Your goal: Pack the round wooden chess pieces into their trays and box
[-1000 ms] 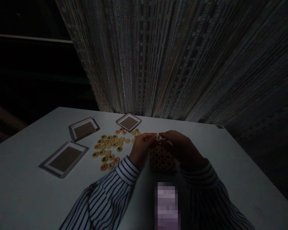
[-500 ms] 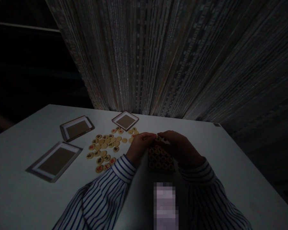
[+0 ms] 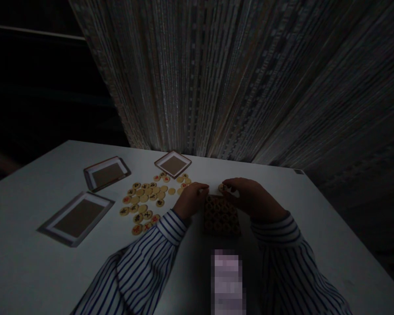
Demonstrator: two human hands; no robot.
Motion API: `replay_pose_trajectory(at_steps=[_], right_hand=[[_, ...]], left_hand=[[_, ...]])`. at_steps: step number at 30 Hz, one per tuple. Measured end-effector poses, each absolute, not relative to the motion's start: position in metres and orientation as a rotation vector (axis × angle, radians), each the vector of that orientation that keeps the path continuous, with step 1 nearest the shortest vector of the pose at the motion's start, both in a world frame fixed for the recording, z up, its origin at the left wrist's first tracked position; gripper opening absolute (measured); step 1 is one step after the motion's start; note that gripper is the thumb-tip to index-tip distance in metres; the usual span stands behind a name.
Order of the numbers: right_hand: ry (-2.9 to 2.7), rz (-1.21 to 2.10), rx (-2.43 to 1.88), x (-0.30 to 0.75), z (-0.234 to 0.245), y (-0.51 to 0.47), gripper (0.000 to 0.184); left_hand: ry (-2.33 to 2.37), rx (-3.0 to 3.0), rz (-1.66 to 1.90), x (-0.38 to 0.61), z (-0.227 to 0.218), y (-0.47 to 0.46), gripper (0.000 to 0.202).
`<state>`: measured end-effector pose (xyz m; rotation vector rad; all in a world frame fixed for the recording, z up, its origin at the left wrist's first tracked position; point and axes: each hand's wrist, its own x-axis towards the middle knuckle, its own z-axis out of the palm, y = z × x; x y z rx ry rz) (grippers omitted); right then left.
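In dim light, a small patterned box [image 3: 220,216] packed with round wooden game discs lies on the white table [image 3: 315,236] between my hands. My right hand [image 3: 249,199] is closed in a pinch on one pale disc [image 3: 223,188] just above the box's far edge. My left hand [image 3: 191,201] rests at the box's left far corner with its fingers curled; whether anything is in them I cannot make out. Both arms wear striped sleeves.
Several loose round discs [image 3: 147,199] with red or black marks lie spread left of the box. Three flat framed trays lie on the table: near left [image 3: 77,218], far left [image 3: 107,173] and far middle [image 3: 173,164]. A string curtain [image 3: 236,78] hangs behind the table.
My hands have come apart a little and lowered toward the box; the pinched disc now sits in my right hand only. The view shifted slightly.
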<state>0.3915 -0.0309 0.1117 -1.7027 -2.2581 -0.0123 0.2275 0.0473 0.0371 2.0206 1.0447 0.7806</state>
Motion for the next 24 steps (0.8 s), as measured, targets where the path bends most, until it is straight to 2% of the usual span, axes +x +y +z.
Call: replay_pose_trajectory(at_steps=[7, 24], right_hand=[[-2.288, 0.109, -1.782, 0.396, 0.1, -0.03, 0.017], [-2.361, 0.16, -1.918, 0.391, 0.093, -0.023, 0.017]], left_hand=[[1.038, 2.072, 0.65, 0.229, 0.032, 0.046, 0.031], [0.99, 2.144, 0.566, 0.227, 0.025, 0.05, 0.027]])
